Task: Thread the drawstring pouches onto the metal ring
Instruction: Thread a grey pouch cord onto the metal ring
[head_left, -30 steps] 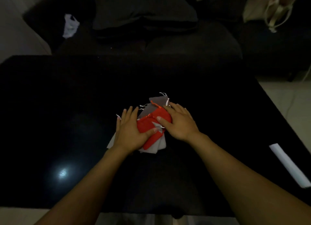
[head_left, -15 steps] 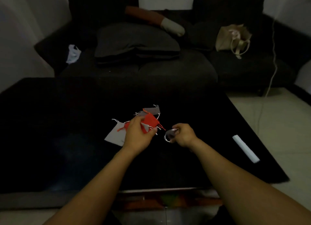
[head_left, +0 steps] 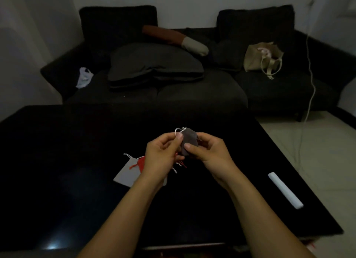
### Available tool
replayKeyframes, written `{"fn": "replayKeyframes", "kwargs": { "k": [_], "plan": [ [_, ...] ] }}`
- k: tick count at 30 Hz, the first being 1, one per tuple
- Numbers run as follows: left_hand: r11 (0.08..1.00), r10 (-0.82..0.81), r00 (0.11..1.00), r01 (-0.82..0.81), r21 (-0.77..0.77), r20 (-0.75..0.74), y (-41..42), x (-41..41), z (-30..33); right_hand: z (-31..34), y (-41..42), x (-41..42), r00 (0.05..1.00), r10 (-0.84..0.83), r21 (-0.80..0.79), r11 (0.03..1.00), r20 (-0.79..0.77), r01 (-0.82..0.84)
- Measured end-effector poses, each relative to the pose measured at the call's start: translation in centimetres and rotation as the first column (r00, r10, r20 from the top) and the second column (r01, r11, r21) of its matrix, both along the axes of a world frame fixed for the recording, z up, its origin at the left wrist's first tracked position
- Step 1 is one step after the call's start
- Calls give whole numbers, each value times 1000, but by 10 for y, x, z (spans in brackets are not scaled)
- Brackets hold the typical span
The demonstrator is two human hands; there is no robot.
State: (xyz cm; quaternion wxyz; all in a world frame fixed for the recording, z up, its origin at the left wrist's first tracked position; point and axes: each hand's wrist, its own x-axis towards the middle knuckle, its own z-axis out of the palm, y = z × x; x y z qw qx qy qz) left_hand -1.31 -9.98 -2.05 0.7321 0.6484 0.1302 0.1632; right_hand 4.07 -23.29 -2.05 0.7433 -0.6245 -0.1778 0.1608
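A small dark grey drawstring pouch [head_left: 189, 140] is held up above the black table [head_left: 57, 161] between both hands. My left hand [head_left: 163, 153] pinches its white drawstring loop at the top left. My right hand [head_left: 208, 151] grips the pouch body with thumb on its front. A light grey pouch [head_left: 127, 173] lies flat on the table below my left wrist, with a red pouch [head_left: 141, 162] partly on it and mostly hidden by my hand. The metal ring is hidden from view.
A white rolled strip [head_left: 285, 190] lies near the table's right edge. Behind the table stands a dark sofa [head_left: 154, 92] with cushions, a beige tote bag [head_left: 262, 58] and a white plastic bag [head_left: 83, 78]. A white cable [head_left: 310, 84] hangs at right.
My left hand has let go of the red pouch, which now lies on the table. Both hands have come together and lifted a dark grey pouch; the ring seen in my right hand is no longer visible.
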Motion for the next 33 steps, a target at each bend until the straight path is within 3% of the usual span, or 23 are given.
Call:
{"fn": "replayKeyframes", "kwargs": {
  "k": [3,9,13,17,20,24,26,28,33],
  "plan": [
    [996,13,999,-16,90,37,10,5,-4,2,8,6,996,-49,-59,997,76,54],
    [992,125,992,-126,29,30,35,19,-15,-3,23,34,988,-138,-26,990,-71,137],
    [977,214,976,-214,15,-28,38,23,-12,-5,33,41,984,-173,-86,981,32,175],
    [942,210,977,-213,-259,-41,42,30,-1,-3,44,42,979,-204,-8,979,-27,204],
    [828,120,992,-78,-555,40,42,32,3,-3,53,41,974,-202,31,978,-100,206],
    [720,210,977,-123,-683,45,50,29,-1,-2,49,42,961,-252,108,958,-114,264],
    [727,281,958,-179,-663,50,52,29,-4,-3,45,42,947,-318,111,941,-48,321],
    [806,303,951,-219,-550,66,51,28,-6,-5,46,40,944,-330,109,938,-1,328],
    [845,295,947,-196,-497,128,50,28,-1,-4,50,37,984,-178,164,970,-20,179]
  ]
}}
